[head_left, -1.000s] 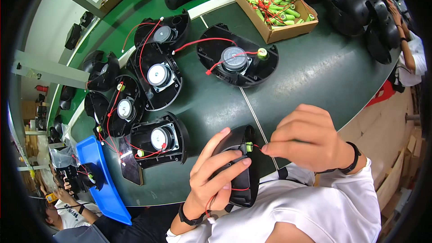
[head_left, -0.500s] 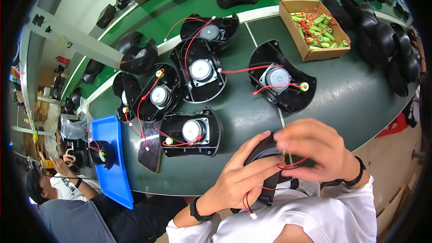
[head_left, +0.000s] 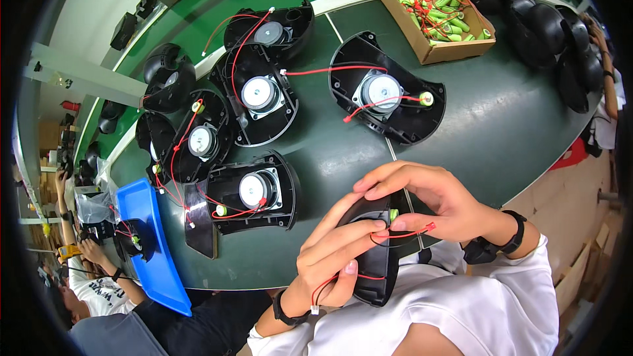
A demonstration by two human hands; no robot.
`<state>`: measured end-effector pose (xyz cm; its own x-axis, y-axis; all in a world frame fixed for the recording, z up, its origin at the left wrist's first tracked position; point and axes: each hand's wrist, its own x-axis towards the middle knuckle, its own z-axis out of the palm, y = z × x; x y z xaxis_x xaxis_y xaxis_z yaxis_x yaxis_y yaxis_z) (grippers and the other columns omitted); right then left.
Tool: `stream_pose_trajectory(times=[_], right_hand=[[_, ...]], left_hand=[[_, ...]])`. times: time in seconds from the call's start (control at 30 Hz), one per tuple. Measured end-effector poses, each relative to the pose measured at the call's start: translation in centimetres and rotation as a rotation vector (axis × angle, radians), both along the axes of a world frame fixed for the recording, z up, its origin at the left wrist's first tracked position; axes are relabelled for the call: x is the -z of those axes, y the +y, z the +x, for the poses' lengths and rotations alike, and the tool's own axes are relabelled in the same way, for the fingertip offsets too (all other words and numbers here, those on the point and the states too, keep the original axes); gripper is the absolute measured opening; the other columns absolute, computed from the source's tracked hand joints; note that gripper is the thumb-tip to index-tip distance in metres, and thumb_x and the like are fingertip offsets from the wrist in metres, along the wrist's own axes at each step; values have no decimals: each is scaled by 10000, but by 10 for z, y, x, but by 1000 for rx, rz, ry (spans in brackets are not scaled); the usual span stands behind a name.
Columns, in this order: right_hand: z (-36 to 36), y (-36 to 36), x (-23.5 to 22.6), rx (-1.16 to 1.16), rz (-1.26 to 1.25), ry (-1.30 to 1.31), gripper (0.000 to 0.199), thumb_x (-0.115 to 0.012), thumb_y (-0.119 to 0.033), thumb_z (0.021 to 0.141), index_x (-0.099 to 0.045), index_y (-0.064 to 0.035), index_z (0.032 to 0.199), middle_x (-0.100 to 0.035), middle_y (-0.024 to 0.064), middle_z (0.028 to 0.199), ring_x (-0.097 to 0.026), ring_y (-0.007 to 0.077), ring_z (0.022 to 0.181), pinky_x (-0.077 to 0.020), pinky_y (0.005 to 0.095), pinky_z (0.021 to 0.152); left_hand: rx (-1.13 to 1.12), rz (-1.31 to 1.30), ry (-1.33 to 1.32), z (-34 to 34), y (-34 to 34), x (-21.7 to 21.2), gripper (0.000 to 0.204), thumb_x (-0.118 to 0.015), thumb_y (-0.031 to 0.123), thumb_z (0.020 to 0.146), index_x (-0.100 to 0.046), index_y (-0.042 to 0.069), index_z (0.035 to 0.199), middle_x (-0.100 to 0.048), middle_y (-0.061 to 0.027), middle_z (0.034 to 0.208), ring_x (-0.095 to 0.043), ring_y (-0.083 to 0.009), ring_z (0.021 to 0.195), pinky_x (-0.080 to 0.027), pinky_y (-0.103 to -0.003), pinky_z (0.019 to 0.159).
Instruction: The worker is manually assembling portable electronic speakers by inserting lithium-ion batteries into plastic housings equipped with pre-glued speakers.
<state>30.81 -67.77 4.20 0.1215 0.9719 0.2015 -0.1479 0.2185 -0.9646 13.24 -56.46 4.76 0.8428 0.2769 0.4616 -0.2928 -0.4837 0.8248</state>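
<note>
My left hand (head_left: 333,260) is wrapped round a black plastic speaker housing (head_left: 380,275), held tilted in front of my shirt. A green battery cell (head_left: 393,215) shows at the housing's edge, with red and black wires beside it. On this cell rests the thumb of my right hand (head_left: 438,194), while its fingertips curl over the top of the housing. A small white plug (head_left: 314,310) dangles on wires below my left hand. The inside of the housing is mostly hidden by my fingers.
Several open housings with speakers, such as one (head_left: 254,190) left of my hands and one (head_left: 386,95) beyond, lie on the green table (head_left: 330,250). A cardboard box (head_left: 455,51) holds green cells. Farther left are a blue tray (head_left: 161,283), a dark phone-like slab (head_left: 201,227) and a co-worker (head_left: 99,290).
My right hand, blurred in motion before, now rests against the housing with its thumb on the green cell. The housing has turned slightly in my hands. The whole view has shifted.
</note>
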Motion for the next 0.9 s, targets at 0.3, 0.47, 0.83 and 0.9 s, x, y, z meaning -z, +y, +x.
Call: stream_pose_trajectory(times=[0.3, 0.47, 0.83, 0.9], right_hand=[[10, 8, -35, -25, -13, -539, 353, -656, -25, 766, -543, -19, 1100, -567, 146, 1171, -559, 291, 1079, -452, 377, 903], [38, 102, -142, 34, 169, -946, 349, -705, -82, 714, -602, -26, 1043, -621, 101, 1090, -605, 207, 992, -487, 366, 820], [-6, 455, -98, -116, 149, -1926, 490, -596, -44, 746, -529, -145, 1221, -549, 78, 1206, -529, 285, 1121, -443, 398, 928], [-25, 483, -70, -84, 79, -1733, 649, -568, -10, 711, -461, -215, 1317, -561, 106, 1227, -539, 298, 1124, -456, 417, 898]], left_hand=[[-16, 40, 19, -7, 2, -4, 321, -406, 43, 765, -645, -86, 936, -628, -174, 1021, -514, -489, 1088, -426, -505, 938], [-97, 179, -9, -21, 6, -2, 315, -459, 42, 675, -632, -87, 904, -621, -162, 1034, -498, -495, 1105, -427, -576, 894], [-158, 110, -51, -18, 7, 1, 336, -502, 0, 646, -642, -88, 938, -566, -137, 1110, -460, -462, 1170, -413, -577, 936], [-167, 183, -1, -20, 7, -2, 230, -512, 135, 789, -636, -10, 917, -565, -155, 1058, -464, -443, 1161, -363, -585, 961]])
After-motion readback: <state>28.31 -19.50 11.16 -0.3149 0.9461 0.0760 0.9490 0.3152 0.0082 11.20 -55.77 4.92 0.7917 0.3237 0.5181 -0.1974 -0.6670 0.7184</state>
